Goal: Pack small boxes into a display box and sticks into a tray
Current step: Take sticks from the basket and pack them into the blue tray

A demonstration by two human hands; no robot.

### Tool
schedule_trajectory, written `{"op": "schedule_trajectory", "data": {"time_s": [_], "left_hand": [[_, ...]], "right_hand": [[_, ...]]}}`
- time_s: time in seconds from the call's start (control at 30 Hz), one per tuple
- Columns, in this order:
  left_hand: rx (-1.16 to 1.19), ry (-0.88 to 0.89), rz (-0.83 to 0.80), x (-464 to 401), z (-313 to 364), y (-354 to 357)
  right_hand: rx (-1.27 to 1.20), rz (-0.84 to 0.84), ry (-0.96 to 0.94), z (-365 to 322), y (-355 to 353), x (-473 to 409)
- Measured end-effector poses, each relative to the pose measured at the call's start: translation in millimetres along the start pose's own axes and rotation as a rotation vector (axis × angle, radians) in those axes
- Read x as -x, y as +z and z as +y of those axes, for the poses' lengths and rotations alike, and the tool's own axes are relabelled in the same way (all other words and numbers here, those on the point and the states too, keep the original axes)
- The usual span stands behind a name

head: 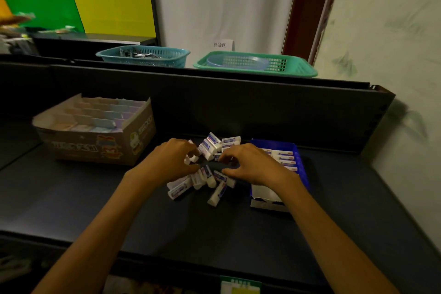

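On dark shelf, centre: left hand (172, 159) pinches small box (191, 159); right hand (253, 164) curled over box pile (210, 164), grip unclear. Blue tray (296, 150) at 3 o'clock, part-filled. Carton (95, 148) at 9 o'clock.

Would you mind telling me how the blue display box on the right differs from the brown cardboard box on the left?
The blue display box is smaller and shallow; the brown cardboard box is larger and taller. The blue one holds a row of small white boxes and lies partly under the right hand; the brown one holds pastel packs in rows behind dividers, with no hand on it. Both are open-topped on the dark table.
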State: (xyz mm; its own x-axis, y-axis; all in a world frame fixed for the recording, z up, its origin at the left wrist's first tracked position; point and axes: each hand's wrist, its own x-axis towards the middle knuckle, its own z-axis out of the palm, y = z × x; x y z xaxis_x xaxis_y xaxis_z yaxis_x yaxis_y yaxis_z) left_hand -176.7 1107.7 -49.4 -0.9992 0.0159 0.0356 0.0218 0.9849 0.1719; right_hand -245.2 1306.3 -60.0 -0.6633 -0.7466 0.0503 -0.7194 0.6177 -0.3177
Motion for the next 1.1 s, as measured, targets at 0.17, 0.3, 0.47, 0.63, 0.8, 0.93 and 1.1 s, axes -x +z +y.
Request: {"op": "schedule_trajectory", "data": {"time_s": [0.17, 0.3, 0.47, 0.63, 0.8, 0.93, 1.1], "left_hand": [[0.035, 0.033, -0.021, -3, 0, 4], [0.061, 0.115, -0.076, -8, 6, 6], [0.063, 0.182, -0.204, -15, 9, 8], [0.091, 0.218, -0.255, -19, 11, 12], [0.094, 0.25, -0.255, -23, 12, 16], [0.071, 0.278, -0.229, -24, 12, 15], [0.128, 0.304, -0.066, -26, 3, 8]], "right_hand": [[-0.028, -0.055, 0.034, -1, 5, -2], [-0.049, -0.062, 0.054, -1, 6, -1], [-0.034, -0.069, 0.093, 2, 3, -2], [-0.024, -0.116, 0.1, 1, 4, -1], [-0.013, -0.107, 0.094, 0, 4, 0], [-0.065, -0.064, 0.084, 3, 2, 1], [-0.225, 0.08, 0.067, 12, -8, 4]]}}
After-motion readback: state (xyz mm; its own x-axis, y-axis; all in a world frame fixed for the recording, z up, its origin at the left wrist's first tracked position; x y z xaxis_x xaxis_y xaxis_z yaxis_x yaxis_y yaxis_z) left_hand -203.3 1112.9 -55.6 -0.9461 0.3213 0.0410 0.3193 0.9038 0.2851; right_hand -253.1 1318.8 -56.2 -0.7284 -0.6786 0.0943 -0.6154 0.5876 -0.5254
